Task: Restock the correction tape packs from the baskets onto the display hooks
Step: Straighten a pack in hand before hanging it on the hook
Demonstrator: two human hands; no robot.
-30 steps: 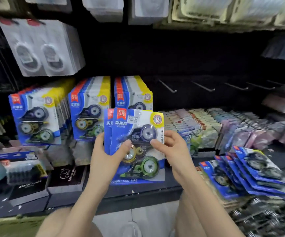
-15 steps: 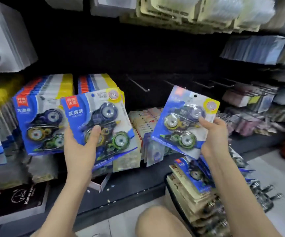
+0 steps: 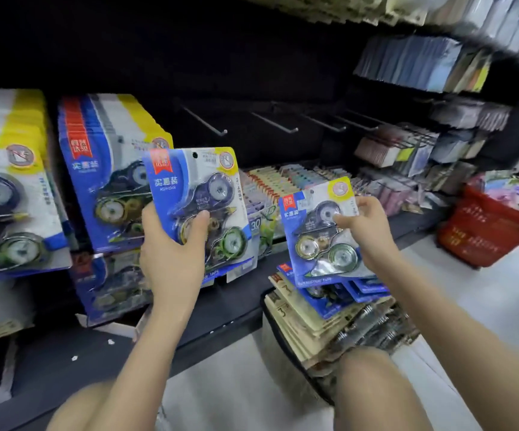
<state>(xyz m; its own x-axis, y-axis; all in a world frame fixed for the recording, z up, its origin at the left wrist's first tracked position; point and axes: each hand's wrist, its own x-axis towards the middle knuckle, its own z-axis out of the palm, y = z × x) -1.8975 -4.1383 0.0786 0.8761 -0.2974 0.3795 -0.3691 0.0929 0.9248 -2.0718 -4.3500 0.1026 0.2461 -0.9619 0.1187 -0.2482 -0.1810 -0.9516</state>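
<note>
- Blue-and-yellow carded correction tape packs (image 3: pixel 108 181): hung in rows, left.
- Left hand (image 3: pixel 171 256): thumb across the front, fingers behind, gripping blue blister pack (image 3: pixel 203 194) before the hung rows.
- Bare metal hooks (image 3: pixel 205 121): upper centre.
- Right hand (image 3: pixel 368 227): pinching second blue blister pack (image 3: pixel 317 241) by its right edge, above dark basket (image 3: pixel 265 306).
- Red plastic basket (image 3: pixel 494 234): far right.

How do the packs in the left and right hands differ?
The left pack is held higher, beside the hanging packs; the right pack sits lower, above the basket pile. The left hand wraps its pack's lower left edge; the right hand pinches its pack's right edge. Both are blue three-tape cards.
</note>
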